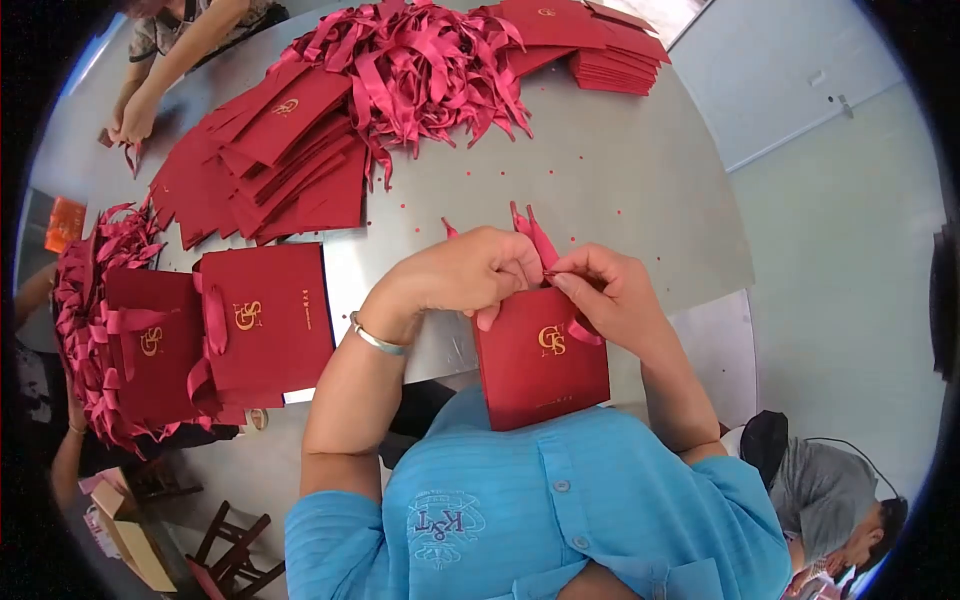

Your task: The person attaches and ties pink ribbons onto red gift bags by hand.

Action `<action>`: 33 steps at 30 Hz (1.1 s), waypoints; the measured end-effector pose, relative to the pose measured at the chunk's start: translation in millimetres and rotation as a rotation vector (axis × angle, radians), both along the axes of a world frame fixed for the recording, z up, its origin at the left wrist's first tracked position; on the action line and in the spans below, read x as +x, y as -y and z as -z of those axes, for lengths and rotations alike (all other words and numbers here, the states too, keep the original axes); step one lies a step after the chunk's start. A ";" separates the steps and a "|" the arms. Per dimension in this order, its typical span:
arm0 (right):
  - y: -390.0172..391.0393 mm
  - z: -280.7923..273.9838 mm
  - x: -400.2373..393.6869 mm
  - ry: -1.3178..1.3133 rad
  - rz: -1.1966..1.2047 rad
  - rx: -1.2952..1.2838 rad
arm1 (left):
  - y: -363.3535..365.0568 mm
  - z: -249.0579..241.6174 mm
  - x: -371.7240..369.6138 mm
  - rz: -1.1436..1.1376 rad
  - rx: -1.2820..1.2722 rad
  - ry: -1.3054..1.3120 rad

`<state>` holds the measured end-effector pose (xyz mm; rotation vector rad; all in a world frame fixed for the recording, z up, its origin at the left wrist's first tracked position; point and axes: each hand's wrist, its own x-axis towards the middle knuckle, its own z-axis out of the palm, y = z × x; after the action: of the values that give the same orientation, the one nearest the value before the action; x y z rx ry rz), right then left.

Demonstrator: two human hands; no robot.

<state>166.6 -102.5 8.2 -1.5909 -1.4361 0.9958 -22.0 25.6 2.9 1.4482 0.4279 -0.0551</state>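
Note:
A small red paper bag (530, 365) with a gold logo stands upright against the front of my blue shirt. At its top edge my left hand (490, 270) has its fingers curled around a pink-red ribbon (538, 238), whose two tips point away from me. Close beside it, my right hand (605, 295) pinches the ribbon between thumb and forefinger at the bag's upper edge. A loop of ribbon (583, 332) hangs over the bag's front below my right thumb. My fingers partly hide the bag's top edge.
Ribbons (430, 70) lie heaped at the table's far side, between flat red bags (290, 150) and another stack (615, 65). Bags with ribbon handles (265, 320) lie at left. A co-worker's hands (135, 115) are at far left. Another person (830, 500) sits at lower right.

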 end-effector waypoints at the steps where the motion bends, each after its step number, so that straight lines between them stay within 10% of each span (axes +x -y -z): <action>1: 2.1 -1.7 0.2 0.009 0.005 0.039 | -1.0 -1.6 -1.0 0.007 -0.048 0.043; 33: 22.3 -13.4 -2.3 0.087 0.122 0.193 | 3.3 6.7 7.6 -0.035 -0.357 0.184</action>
<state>164.3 -124.8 21.7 -1.5754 -1.4287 0.7034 -14.3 22.3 -3.9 1.0829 0.2753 0.0287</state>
